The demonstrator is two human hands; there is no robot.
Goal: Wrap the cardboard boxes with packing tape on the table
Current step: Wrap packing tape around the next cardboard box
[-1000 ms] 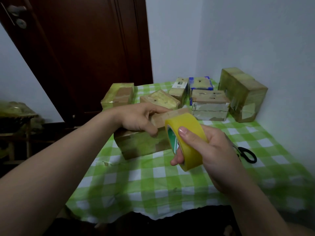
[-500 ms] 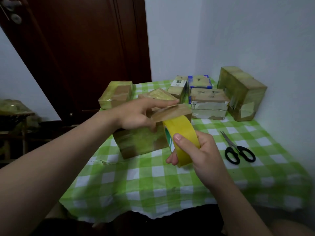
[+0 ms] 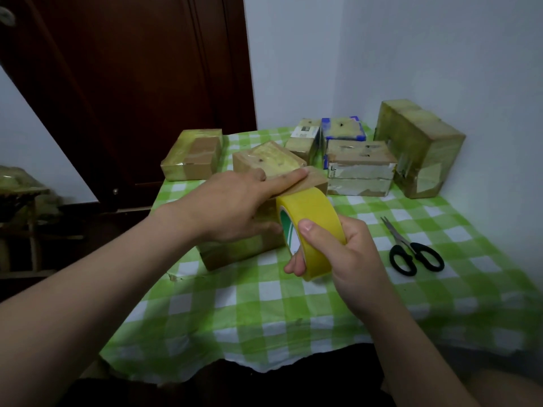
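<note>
Pressing the box (image 3: 235, 255) on the table (image 3: 264, 312) with a flat left hand (image 3: 235, 207); gripping the tape roll (image 3: 314, 212) in the right hand (image 3: 352, 254) against its right end. Pull taut, smooth down behind.

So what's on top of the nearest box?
The left hand lies flat on the box, fingers straight. The tape roll, gripped by the right hand, hides one end.
</note>
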